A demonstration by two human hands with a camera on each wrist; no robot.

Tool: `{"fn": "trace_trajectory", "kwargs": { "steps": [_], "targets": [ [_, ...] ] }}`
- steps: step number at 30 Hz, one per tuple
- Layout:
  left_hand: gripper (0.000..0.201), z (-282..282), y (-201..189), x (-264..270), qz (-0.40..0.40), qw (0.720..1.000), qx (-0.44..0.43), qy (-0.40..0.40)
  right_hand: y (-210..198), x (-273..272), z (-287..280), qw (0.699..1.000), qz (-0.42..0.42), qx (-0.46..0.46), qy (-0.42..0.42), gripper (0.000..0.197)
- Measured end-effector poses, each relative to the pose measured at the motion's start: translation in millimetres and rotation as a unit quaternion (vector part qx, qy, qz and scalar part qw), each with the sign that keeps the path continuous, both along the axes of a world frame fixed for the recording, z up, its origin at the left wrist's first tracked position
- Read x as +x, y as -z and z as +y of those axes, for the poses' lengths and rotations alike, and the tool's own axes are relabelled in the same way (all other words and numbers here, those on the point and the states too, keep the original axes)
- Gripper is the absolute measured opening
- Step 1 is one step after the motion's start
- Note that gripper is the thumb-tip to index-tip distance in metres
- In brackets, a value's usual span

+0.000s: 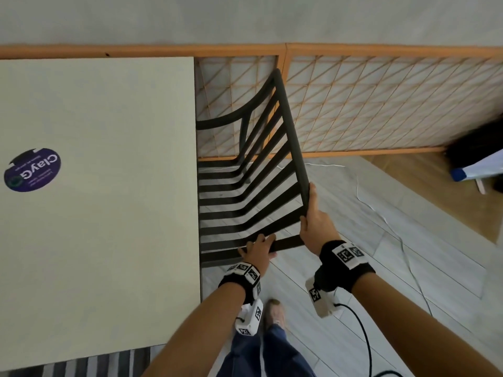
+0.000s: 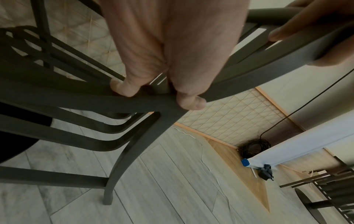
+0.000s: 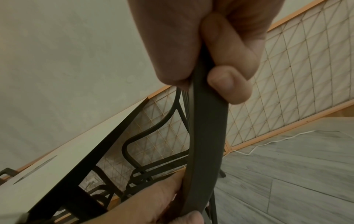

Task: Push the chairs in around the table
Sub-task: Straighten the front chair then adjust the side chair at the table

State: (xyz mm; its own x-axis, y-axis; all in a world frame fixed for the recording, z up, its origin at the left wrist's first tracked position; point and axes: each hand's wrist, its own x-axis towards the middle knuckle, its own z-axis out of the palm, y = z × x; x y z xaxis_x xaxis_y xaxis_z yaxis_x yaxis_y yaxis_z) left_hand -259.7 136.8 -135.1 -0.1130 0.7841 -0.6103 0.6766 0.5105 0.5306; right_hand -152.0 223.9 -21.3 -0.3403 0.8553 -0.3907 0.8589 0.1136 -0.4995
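Observation:
A dark slatted chair (image 1: 245, 186) stands at the right side of the cream table (image 1: 95, 186), its seat partly under the tabletop. My left hand (image 1: 258, 247) grips the chair's near side rail where back meets seat; the left wrist view shows the fingers (image 2: 189, 101) curled over that chair rail (image 2: 95, 103). My right hand (image 1: 313, 213) grips the top rail of the chair back near its near corner. In the right wrist view the thumb and fingers (image 3: 229, 84) pinch the flat dark chair rail (image 3: 206, 144), with the table (image 3: 57, 159) to its left.
A wooden lattice screen (image 1: 381, 104) runs behind the chair. A thin white cable (image 1: 381, 210) trails over the grey plank floor. A purple round sticker (image 1: 32, 170) lies on the table. A coiled black cable (image 2: 254, 147) and a white-blue object (image 1: 473, 170) sit at the right.

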Motion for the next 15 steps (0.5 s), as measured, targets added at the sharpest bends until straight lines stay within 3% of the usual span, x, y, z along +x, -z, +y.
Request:
{"fn": "trace_trajectory", "kwargs": {
  "steps": [15],
  "targets": [
    [0.049, -22, -2, -3, -0.002, 1.0, 0.029, -0.007, -2, 6, -13, 1.0, 0.011, 0.012, 0.018, 0.079]
  ]
}}
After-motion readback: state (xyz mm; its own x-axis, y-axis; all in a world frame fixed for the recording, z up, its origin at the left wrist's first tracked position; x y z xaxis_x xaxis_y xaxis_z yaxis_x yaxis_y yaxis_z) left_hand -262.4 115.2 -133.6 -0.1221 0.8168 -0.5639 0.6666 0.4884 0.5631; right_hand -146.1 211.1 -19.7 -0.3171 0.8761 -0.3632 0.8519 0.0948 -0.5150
